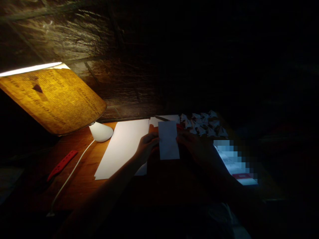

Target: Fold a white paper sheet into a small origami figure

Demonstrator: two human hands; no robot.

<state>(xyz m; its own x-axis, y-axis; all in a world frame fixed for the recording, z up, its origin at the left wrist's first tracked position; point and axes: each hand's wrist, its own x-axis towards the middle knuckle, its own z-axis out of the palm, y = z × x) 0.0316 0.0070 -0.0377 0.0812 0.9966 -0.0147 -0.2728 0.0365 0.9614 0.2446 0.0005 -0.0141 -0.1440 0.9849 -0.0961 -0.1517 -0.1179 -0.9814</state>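
A small white rectangular piece of paper is held up over the table between my two hands. My left hand pinches its left edge. At its right edge, my right hand grips it too, though dim light hides most of those fingers. Left of my left hand lies a stack of larger white sheets. Behind the held paper are another white sheet and a dark blade-like object lying on it. Several small folded white paper pieces are grouped beyond my right hand.
A lamp with a printed yellow shade and white base stands at left, its white cord running forward. Near it lies a red-handled object. A glowing, partly pixelated screen is at right. A stone-like wall rises behind the wooden table.
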